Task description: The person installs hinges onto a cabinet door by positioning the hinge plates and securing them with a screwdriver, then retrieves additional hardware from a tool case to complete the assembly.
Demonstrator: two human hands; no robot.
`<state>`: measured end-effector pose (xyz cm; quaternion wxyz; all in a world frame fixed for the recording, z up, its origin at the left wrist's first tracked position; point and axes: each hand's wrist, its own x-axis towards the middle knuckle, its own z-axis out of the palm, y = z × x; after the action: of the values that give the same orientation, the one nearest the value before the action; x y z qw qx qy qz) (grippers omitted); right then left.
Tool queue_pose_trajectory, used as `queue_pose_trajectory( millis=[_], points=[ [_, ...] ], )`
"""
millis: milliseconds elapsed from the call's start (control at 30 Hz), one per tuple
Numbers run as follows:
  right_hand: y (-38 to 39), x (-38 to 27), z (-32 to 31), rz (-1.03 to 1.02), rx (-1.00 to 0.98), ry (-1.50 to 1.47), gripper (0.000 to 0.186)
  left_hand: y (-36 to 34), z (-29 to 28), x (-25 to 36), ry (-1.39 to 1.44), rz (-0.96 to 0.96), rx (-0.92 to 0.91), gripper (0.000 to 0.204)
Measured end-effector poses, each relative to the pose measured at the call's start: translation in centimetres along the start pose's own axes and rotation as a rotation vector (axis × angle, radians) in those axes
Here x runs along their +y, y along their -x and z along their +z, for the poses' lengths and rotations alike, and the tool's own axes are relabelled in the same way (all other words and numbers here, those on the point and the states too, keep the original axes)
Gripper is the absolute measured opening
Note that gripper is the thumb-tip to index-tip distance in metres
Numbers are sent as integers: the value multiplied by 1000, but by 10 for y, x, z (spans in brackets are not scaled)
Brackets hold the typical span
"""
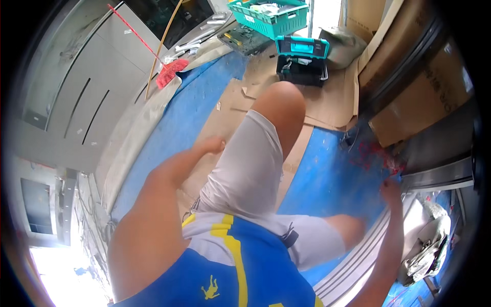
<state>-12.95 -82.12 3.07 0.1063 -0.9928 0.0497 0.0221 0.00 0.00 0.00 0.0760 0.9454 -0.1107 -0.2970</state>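
My left hand (211, 145) hangs beside my left thigh, above brown cardboard laid on the floor. Its fingers are curled in, and whether anything is inside them is hidden. Out to the right, my right hand (391, 190) reaches to the end of a grey metal frame (434, 177) low by the wall. Blur hides its fingers, so I cannot make out whether it grips the frame. Just beyond that hand lies a tangle of thin red material (386, 157), also blurred. My knees are bent, the left one raised in front of me.
Ahead stand an open black and teal toolbox (302, 69) and a green plastic crate (273, 20). A red broom (172, 73) leans at the far left. Cardboard boxes (419, 105) line the right side. Blue sheeting (322, 171) covers the floor; a pale bag (427, 250) lies lower right.
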Motion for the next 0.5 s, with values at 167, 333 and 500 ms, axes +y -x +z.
queue_pose_trajectory(
  millis=[167, 333, 500],
  points=[
    [-63, -25, -197, 108, -335, -135, 13, -41, -89, -7, 78, -114, 386, 28],
    [-115, -3, -292, 208, -117, 129, 55, -172, -183, -42, 154, -150, 530, 33],
    [-116, -47, -306, 422, -126, 232, 50, -307, -243, -64, 104, -43, 706, 33]
  ],
)
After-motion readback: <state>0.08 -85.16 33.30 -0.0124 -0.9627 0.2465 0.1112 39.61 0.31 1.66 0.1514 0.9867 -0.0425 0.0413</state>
